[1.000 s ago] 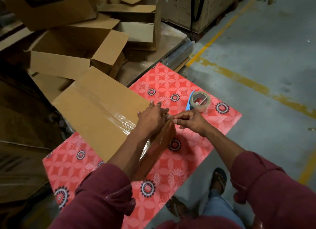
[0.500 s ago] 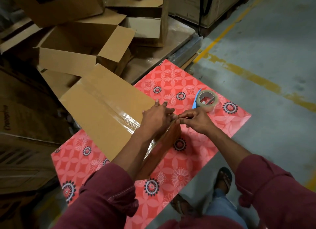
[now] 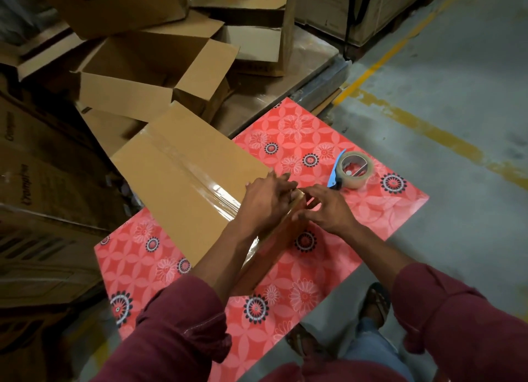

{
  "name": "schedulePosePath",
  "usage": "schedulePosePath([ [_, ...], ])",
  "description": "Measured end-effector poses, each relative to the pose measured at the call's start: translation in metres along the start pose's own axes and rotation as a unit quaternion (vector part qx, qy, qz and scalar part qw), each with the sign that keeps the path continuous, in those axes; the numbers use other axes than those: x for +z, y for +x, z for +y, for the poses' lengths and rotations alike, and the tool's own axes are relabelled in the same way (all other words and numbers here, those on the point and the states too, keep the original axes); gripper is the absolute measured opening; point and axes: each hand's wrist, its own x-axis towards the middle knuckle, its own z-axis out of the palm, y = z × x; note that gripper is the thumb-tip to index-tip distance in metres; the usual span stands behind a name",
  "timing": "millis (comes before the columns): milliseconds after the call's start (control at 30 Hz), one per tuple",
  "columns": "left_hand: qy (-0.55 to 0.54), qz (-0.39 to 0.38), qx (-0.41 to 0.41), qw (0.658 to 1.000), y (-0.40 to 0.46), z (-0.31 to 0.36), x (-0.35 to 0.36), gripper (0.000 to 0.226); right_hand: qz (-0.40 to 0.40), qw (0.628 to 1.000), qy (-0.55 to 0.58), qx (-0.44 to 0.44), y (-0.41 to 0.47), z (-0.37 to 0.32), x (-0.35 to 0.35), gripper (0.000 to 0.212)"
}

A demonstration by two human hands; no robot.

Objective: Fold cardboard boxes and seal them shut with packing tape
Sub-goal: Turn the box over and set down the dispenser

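Open boxes crowd behind; tape roll sits nearby. Left hand presses flat, right hand spread, on glossy-taped cardboard box.

there is one view only, from the camera on my head. it looks forward and steeply down, wide-angled, so edges bend. my left hand and right hand sit close, near mid-frame, over the red patterned table. my sleeves fill the bottom edge; the cardboard pile and concrete floor lie farther up.
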Motion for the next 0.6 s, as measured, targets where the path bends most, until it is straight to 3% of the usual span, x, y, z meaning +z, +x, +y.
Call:
schedulePosePath([
  [133, -0.101, 0.173, -0.010, 0.980, -0.057, -0.032, -0.008, 0.026, -0.047, 0.994, -0.097, 0.015, -0.014, 0.002, -0.005, 0.110],
  [233, -0.084, 0.244, -0.019, 0.966, -0.114, -0.070, -0.014, 0.032, 0.062, 0.984, -0.163, -0.030, -0.032, -0.023, 0.004, 0.129],
  [300, -0.082, 0.228, -0.016, 0.970, -0.150, -0.095, -0.016, 0.043, 0.107, 0.965, -0.206, -0.125, -0.037, -0.052, 0.019, 0.117],
  [400, -0.068, 0.123, 0.034, 0.989, -0.191, -0.114, -0.010, 0.067, 0.062, 0.933, -0.264, -0.238, -0.036, -0.075, 0.052, 0.095],
  [600, 0.007, 0.017, 0.097, 0.995, -0.203, -0.136, -0.008, 0.097, 0.010, 0.871, -0.363, -0.331, -0.029, -0.062, 0.062, 0.074],
])
